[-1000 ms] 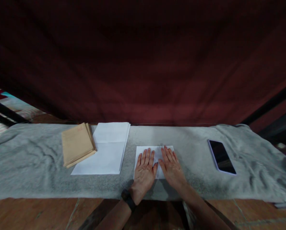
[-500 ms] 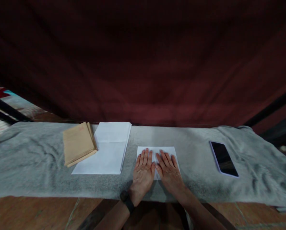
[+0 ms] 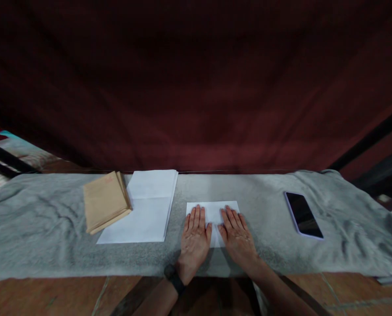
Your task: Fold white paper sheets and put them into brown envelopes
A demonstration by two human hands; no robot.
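Observation:
A folded white sheet of paper (image 3: 213, 211) lies on the grey cloth (image 3: 44, 232) in front of me. My left hand (image 3: 193, 241) rests flat on the sheet's left half, fingers stretched out and close together. My right hand (image 3: 238, 237) lies flat on the right half, fingers spread a little. Both palms press down on the paper and hold nothing. A dark band sits on my left wrist (image 3: 174, 277).
To the left lie a stack of white paper (image 3: 148, 206) and a pile of brown envelopes (image 3: 104, 201) overlapping its edge. A dark phone (image 3: 303, 214) lies face up at the right. A dark red curtain (image 3: 196, 87) hangs behind the cloth. Wooden boards show below.
Both hands slid slightly toward me over the sheet and then apart, so a strip of paper shows between them. The paper stayed in place.

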